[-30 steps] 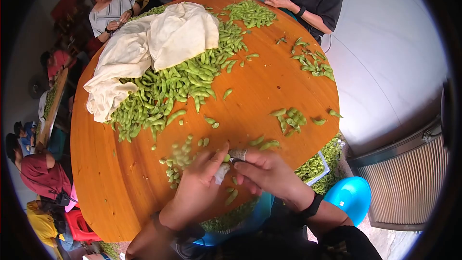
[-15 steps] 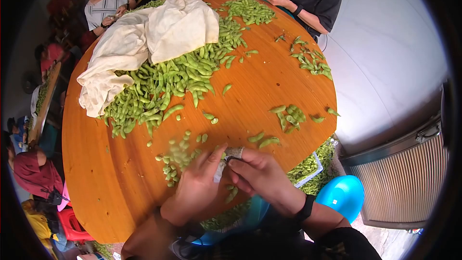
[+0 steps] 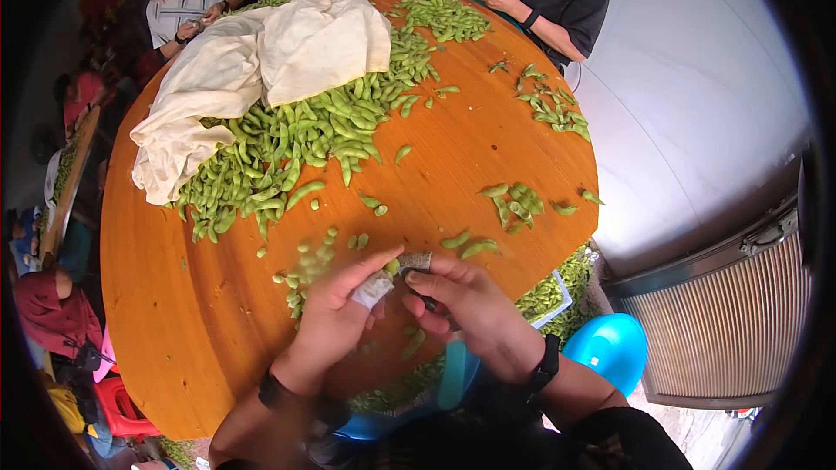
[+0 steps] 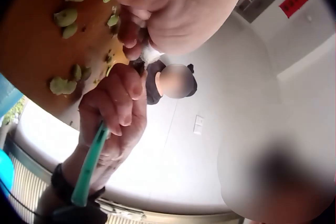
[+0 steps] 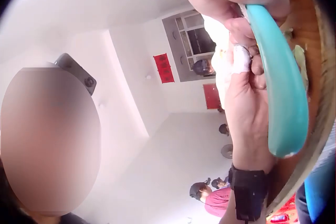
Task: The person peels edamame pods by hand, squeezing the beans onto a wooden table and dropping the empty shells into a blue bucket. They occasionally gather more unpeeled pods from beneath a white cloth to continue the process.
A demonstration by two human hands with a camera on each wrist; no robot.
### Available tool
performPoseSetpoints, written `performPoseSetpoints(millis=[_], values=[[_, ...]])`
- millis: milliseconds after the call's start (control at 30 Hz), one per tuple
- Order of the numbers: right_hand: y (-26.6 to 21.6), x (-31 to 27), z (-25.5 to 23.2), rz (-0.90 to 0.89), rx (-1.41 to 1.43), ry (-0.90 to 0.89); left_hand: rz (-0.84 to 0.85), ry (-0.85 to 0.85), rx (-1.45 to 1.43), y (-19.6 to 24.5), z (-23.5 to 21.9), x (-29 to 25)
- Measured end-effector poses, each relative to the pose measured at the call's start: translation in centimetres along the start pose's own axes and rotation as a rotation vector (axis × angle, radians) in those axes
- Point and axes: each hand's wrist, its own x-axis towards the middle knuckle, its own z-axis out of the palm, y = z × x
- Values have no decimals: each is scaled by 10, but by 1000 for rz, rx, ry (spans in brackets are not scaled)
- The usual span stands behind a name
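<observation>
Teal-handled tool point(image 3: 450, 372) in right hand point(image 3: 475, 309) (left hand point(image 3: 335, 318) touching).

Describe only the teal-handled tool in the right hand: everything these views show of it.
The tool has a smooth, glossy teal handle, plastic by the look of it, long, curved and rounded at its free end. The right hand grips it, fingers curled round its upper part, so the working end is hidden. The handle trails back from the fist toward the wrist, past the near edge of the wooden table. The left hand meets the right hand at its tip.
</observation>
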Motion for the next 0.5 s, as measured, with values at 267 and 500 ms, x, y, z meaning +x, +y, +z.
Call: performPoseSetpoints(millis=[267, 500], values=[[-3, 2, -9, 101, 119, -95, -178, -63, -320, 4, -10, 3], [-15, -11, 6, -21, -270, -20, -79, 2, -147, 2, -3, 3]])
